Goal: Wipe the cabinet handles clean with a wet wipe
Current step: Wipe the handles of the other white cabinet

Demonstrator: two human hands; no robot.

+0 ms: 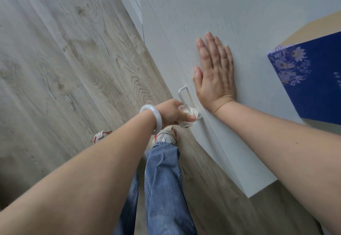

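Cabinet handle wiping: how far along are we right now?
Done: nothing can be confirmed; cleanliness isn't visible. In hand: the left hand grips the wet wipe around the lower end of the handle, while the right hand presses flat on the cabinet door. Left: the handle's bare upper part; no other handles are in view.

The handle is mounted on the cabinet door. The left hand holds the wipe around the handle's near end. The right hand lies flat on the door, just right of the handle. A box sits further right.
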